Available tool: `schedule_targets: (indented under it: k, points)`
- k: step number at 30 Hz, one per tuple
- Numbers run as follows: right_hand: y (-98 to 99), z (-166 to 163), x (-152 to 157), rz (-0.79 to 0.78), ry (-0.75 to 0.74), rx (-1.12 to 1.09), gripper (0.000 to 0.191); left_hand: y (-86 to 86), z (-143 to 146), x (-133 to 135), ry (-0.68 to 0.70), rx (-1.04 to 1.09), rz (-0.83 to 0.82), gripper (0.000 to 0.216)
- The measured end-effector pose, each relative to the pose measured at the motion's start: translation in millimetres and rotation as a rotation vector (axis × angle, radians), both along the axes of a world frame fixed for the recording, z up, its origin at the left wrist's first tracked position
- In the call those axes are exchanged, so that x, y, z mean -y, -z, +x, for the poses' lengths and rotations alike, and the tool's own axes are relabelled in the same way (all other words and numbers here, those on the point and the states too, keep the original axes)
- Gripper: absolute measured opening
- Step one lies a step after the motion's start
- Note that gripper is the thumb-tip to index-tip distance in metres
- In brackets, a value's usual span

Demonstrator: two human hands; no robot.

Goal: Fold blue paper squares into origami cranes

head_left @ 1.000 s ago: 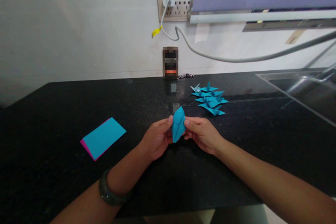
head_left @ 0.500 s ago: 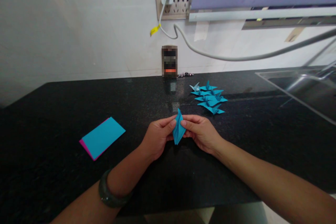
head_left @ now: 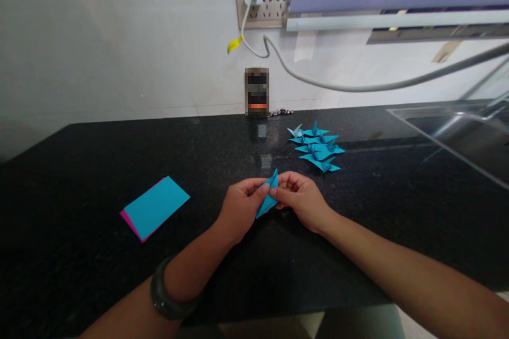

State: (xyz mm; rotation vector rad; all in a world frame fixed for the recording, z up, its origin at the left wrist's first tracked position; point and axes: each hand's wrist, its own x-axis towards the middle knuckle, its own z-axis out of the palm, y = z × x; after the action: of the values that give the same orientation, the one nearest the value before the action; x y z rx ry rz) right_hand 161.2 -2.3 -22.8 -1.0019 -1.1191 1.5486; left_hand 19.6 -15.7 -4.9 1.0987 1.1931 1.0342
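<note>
A narrow folded piece of blue paper (head_left: 267,201) is pinched between both my hands just above the black counter (head_left: 79,180). My left hand (head_left: 241,209) grips its left side with thumb and fingers closed. My right hand (head_left: 299,197) pinches its upper right edge, fingers curled. The paper tilts, its tip pointing up and right. A dark bangle (head_left: 167,296) sits on my left wrist.
Several finished blue paper cranes (head_left: 317,147) lie behind my right hand. A stack of blue and pink paper sheets (head_left: 155,207) rests to the left. A small blurred object (head_left: 256,92) leans on the wall. A wall socket (head_left: 262,6), a grey cable (head_left: 358,86) and a sink (head_left: 461,132) are at the right.
The folded paper has been pressed narrower and tilted from upright to slanting right. Both hands have closed in tighter on it.
</note>
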Motion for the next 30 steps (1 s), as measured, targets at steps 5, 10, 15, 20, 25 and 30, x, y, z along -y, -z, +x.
schedule_targets:
  k: [5,10,15,20,25,30]
  points:
    - [0.6,0.8,0.1,0.031,-0.023,-0.026,0.028,1.4,0.1,-0.7,0.015,-0.058,0.004,0.023]
    - [-0.2,1.8,-1.3,0.055,0.013,-0.009,0.019,4.6,-1.9,-1.7,0.106,-0.114,0.062,0.02]
    - [-2.1,0.9,-1.4,0.055,0.056,0.034,0.018,4.4,-2.4,-2.4,0.111,-0.146,0.065,0.02]
    - [-1.6,0.7,-2.2,0.076,0.111,0.075,0.02,3.0,-0.8,-2.1,0.12,-0.131,0.03,0.019]
    - [-0.1,1.5,-2.8,0.094,0.162,0.099,0.02,5.4,-1.6,-2.3,0.125,-0.154,0.029,0.019]
    - [-1.9,1.7,-2.3,0.042,0.146,0.0,0.02,5.5,-1.5,-2.1,0.119,-0.121,0.009,0.018]
